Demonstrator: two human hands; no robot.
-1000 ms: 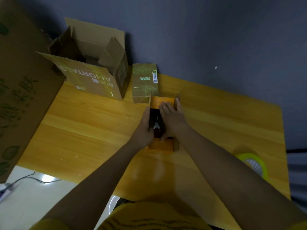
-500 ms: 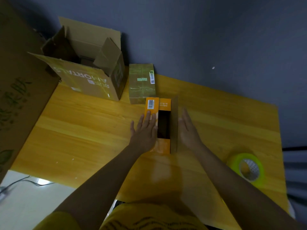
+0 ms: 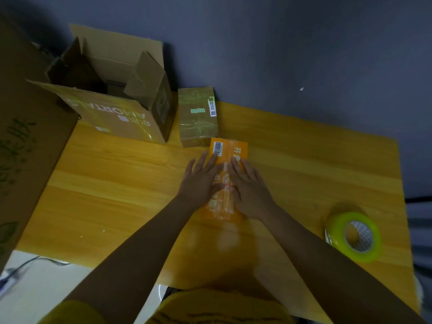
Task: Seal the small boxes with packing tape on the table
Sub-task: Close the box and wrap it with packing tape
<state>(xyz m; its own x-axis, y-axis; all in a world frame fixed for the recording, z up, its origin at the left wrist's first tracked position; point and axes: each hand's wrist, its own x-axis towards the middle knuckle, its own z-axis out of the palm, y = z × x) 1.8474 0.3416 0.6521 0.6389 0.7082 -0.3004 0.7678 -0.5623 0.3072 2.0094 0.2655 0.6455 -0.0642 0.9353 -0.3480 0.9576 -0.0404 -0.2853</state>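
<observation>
A small orange box (image 3: 230, 150) with a barcode label lies lengthwise at the middle of the wooden table (image 3: 112, 190), its two top flaps folded shut. My left hand (image 3: 201, 181) presses flat on the left flap with straight fingers. Beside it, my right hand (image 3: 250, 190) presses flat on the right flap. A roll of clear packing tape (image 3: 354, 236) with a yellow-green tint lies at the table's right edge, apart from both hands. Just behind the orange box sits a small brown box (image 3: 197, 116) wrapped in tape.
A large open cardboard carton (image 3: 121, 113) stands at the table's back left corner. A tall cardboard sheet (image 3: 25, 136) leans along the left side. A grey wall rises right behind the table. Cables lie on the white floor at lower left.
The orange box stood open with its dark inside showing. Both hands have folded the flaps inward, and they now lie flat on the closed top.
</observation>
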